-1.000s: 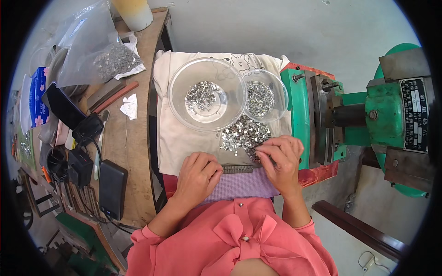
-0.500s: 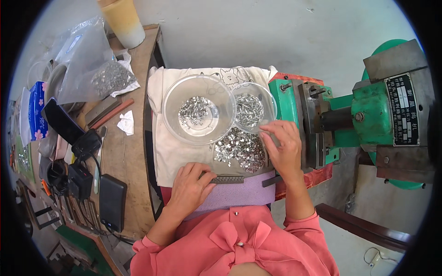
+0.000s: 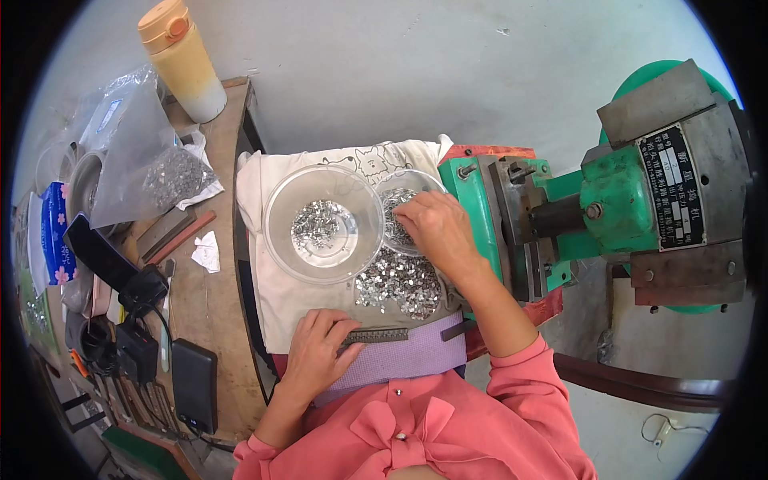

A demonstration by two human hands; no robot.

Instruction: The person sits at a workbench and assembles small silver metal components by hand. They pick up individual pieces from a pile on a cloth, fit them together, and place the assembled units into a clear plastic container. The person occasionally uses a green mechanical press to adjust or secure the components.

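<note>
At the smaller clear tub (image 3: pixel 420 178), the right hand (image 3: pixel 436 226) reaches over silvery pins (image 3: pixel 391 232); whether its fingers have closed, I can't tell. The left hand (image 3: pixel 318 346) clamps one end of the dark ridged strip (image 3: pixel 380 335), by the purple mat (image 3: pixel 400 360). Plenty looks left: pins, and bright bits (image 3: pixel 400 286) heaped outside. The larger tub (image 3: pixel 279 242) holds finer-looking metal pieces (image 3: pixel 314 224), perhaps finished.

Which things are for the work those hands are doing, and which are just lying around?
Seemingly in use:
- dark notched metal strip, left hand at its end
- small clear round plastic tub, right hand over it
- heap of small silvery metal pieces

Probably lying about:
- yellow-and-white bottle
- crumpled white tissue
</note>
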